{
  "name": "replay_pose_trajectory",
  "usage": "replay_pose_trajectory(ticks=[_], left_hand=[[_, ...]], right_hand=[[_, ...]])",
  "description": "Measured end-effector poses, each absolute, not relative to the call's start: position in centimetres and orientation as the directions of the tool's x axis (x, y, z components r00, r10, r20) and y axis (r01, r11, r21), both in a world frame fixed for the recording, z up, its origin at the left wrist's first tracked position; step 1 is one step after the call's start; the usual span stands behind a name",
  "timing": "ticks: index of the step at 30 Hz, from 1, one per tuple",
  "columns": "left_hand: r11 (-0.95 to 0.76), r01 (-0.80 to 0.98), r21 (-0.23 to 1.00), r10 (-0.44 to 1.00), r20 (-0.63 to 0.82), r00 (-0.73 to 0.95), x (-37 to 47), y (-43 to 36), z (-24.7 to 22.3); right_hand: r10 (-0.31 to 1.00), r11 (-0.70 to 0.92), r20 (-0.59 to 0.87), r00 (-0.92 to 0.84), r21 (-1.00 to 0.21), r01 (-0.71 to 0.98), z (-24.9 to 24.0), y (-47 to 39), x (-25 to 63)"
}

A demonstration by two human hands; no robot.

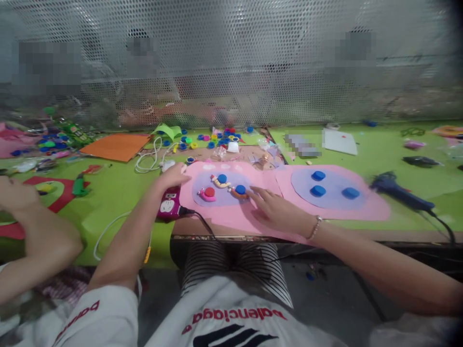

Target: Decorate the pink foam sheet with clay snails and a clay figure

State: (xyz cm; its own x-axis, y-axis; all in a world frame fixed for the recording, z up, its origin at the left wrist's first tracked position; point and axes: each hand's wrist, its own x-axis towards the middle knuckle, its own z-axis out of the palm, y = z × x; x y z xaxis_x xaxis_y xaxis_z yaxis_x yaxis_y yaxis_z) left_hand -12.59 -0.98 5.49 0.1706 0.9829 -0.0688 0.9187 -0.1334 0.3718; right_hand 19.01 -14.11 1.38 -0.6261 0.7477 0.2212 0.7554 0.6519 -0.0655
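Pink paper (217, 217) with a lilac oval lies at the table's front edge. On the oval are snail figures: a pink one with a red cap (209, 193), a cream one with a blue cap (222, 179) and a brown one with a blue cap (239, 191). My right hand (275, 209) has its fingers spread beside the brown snail, at the oval's right side. At the paper's upper left edge rests my left hand (174, 176), its fingertips hard to make out. A second pink sheet (376, 207) holds three blue caps (318, 191) on its lilac oval.
A blue glue gun (401, 193) lies right with its cord. Near my left hand are a purple box (169, 205) and white cable (144, 168). Colourful caps (213, 140) and orange paper (115, 146) lie behind. Another person's arm (39, 236) reaches in at left.
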Motion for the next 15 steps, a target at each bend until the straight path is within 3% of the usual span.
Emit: replay_pose_trajectory(ticks=[4, 8, 13, 15], left_hand=[[-0.285, 0.828, 0.483, 0.957, 0.089, 0.278, -11.6, -1.4, 6.5], [-0.331, 0.741, 0.584, 0.943, 0.222, 0.247, -9.8, -1.8, 8.3], [-0.235, 0.514, 0.825, 0.971, 0.180, 0.155, -9.1, -1.9, 11.0], [-0.218, 0.486, 0.847, 0.976, 0.175, 0.132, -9.7, -2.1, 12.3]], right_hand=[[0.761, 0.609, 0.294, -0.579, -0.013, 0.793, 0.8, -15.4, 20.6], [0.783, 0.536, 0.367, -0.502, 0.010, 0.844, 0.5, -17.0, 21.8], [0.819, 0.412, 0.422, -0.388, 0.037, 0.911, 0.2, -18.5, 23.3], [0.832, 0.393, 0.406, -0.378, 0.048, 0.918, 0.1, -18.7, 24.0]])
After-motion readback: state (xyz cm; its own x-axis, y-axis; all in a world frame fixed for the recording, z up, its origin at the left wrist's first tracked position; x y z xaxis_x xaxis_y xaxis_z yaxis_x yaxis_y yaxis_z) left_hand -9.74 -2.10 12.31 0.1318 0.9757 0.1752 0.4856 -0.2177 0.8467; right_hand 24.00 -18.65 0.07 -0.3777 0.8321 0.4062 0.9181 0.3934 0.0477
